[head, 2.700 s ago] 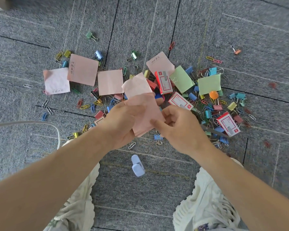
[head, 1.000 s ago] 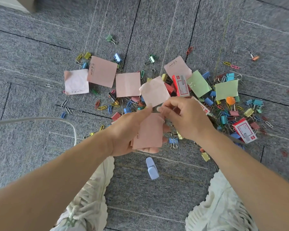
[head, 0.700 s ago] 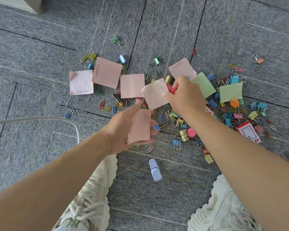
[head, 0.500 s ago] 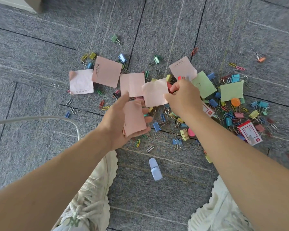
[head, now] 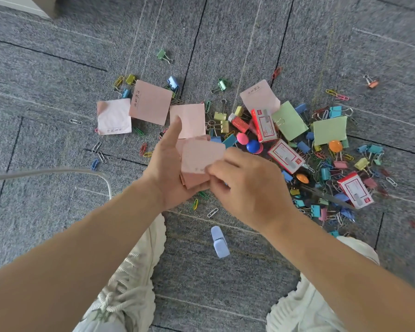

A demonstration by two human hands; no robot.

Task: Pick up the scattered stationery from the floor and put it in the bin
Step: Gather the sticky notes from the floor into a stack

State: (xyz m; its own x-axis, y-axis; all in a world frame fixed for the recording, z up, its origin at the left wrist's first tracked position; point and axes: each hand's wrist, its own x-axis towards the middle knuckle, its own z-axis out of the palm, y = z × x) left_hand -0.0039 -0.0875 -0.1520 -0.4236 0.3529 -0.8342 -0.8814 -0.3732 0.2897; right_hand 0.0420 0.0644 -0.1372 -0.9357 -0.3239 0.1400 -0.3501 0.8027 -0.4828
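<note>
Head view, looking down: the right hand (head: 249, 188) has its grip closed in a pinch, thumb and fingertips together on the near right corner of the top sheet of a stack of pink sticky notes (head: 201, 156). The left hand (head: 168, 173) cradles that stack from below and from the left, with its thumb stuck out straight past the far edge. Its fingers are hidden under the paper, so its grip seems clamped on the stack, though the curl itself cannot be seen. The stack is held off the floor between both hands.

Everything else lies on the grey carpet floor (head: 225, 32). Just beyond the stack is a loose pink note (head: 189, 118). Farther beyond and to the left are two more, side by side (head: 151, 101) (head: 114, 116).

Beyond and to the right of the stack lies a heap of coloured binder clips (head: 321, 173) and paper clips. Among them are a fourth pink note (head: 259, 97), two green notes (head: 289, 121) (head: 330, 130), three red-and-white staple boxes (head: 264, 125) (head: 286, 155) (head: 355, 190) and a blue disc (head: 253, 146).

Nearer than the stack, a pale blue clip (head: 219, 242) lies alone between two white shoes (head: 130, 271) (head: 309, 307). Left of the stack, a grey cable (head: 58, 172) curves across the carpet.
</note>
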